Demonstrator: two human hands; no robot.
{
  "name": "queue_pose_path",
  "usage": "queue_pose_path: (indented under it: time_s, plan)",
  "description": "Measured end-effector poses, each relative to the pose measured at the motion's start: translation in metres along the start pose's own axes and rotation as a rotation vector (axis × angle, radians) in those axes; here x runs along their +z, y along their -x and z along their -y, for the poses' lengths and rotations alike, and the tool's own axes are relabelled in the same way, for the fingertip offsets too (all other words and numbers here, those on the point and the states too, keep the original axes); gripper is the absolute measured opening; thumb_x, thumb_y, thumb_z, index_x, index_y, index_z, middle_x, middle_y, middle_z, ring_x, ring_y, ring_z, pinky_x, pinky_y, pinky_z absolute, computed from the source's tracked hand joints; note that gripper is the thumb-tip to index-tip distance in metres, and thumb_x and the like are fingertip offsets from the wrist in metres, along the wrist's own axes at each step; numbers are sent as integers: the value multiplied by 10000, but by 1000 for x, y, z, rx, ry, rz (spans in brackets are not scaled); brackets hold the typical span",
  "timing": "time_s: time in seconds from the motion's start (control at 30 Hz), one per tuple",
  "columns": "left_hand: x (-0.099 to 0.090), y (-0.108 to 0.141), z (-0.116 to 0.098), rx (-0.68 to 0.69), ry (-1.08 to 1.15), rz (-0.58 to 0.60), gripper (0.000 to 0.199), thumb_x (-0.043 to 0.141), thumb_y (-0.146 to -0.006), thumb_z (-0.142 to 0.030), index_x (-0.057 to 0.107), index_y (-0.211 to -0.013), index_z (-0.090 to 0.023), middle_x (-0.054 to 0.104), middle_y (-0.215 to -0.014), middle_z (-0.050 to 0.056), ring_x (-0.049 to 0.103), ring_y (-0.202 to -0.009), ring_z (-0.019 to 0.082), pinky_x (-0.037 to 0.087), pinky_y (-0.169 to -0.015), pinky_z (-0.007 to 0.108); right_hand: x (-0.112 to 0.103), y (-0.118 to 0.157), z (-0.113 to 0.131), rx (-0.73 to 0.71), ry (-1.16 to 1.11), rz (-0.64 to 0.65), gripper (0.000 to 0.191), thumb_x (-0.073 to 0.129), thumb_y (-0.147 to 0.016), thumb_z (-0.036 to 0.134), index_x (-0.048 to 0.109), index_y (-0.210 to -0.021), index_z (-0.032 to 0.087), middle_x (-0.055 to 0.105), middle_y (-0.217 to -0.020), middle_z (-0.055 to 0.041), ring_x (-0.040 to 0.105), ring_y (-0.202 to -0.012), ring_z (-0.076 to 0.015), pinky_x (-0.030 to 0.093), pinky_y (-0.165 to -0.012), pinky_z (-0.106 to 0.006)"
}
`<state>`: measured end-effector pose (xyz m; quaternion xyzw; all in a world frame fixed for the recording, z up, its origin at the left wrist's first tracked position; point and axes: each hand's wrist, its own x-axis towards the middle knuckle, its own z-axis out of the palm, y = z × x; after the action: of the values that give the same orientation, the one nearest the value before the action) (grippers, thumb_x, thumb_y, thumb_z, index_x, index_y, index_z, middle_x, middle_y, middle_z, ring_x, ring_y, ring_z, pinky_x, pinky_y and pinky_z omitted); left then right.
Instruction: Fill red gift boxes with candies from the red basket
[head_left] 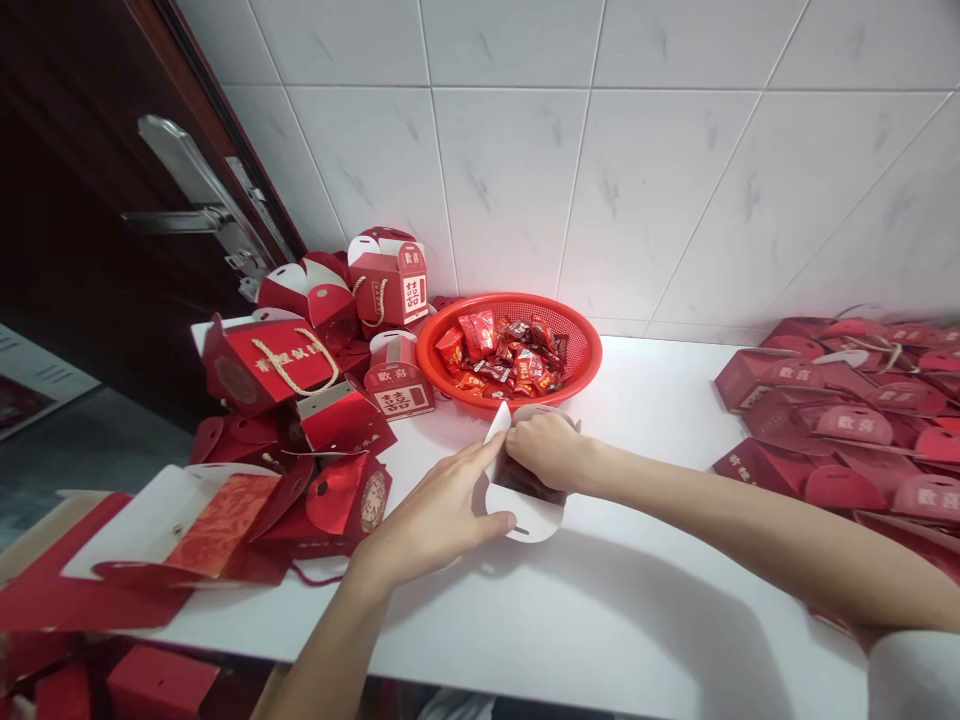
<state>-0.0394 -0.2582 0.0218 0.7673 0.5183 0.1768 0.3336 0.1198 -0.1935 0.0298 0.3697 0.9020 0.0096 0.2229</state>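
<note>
A small candy box (531,517) stands in front of me with its top flaps spread; their white insides face up. My left hand (435,505) steadies the box from the left, thumb on the near flap and fingers along the left side. My right hand (546,450) is closed like a fist and reaches into the box's open top. Its fingertips are hidden, so I cannot tell what it holds. Right behind the box sits a red plastic basket (589,370) holding several wrapped candies (517,368) in red and brown wrappers.
Assembled red gift boxes (262,360), some with rope handles, are piled at the left. Flattened-looking red boxes (847,425) lie in stacks at the right. More red boxes (161,682) are below the white table's (637,620) front edge. A tiled wall (517,180) and a door handle (180,220) are behind.
</note>
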Motion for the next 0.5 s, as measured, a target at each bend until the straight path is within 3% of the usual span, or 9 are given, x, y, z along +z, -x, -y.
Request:
queue_pose_path:
  time_s: [0.2,0.33,0.5]
  plan:
    - [-1,0,-1,13,8,3,651,717,-801,-291,548,-1429,-274,623,-1417,59,663,-1135,284,514,-963,346,2,-1,-9,-34,-21,-48,242,566,-865,38,714,-1040,116,734,-1063,-178,718,-1004,-299,564,-758,-357]
    - [-1,-1,-1,16,9,8,592,719,-796,-292,590,-1374,-268,636,-1398,56,656,-1156,284,511,-972,342,2,4,-6,-28,-26,-33,261,558,-861,34,708,-1067,92,740,-954,-174,726,-912,-288,546,-735,-352]
    - [-1,-1,-1,2,2,14,664,699,-809,-313,528,-1448,-256,617,-1425,75,642,-1192,303,505,-995,372,-4,10,-10,-147,-81,-38,268,529,-877,52,728,-1046,113,741,-996,-165,684,-1067,-301,518,-782,-331]
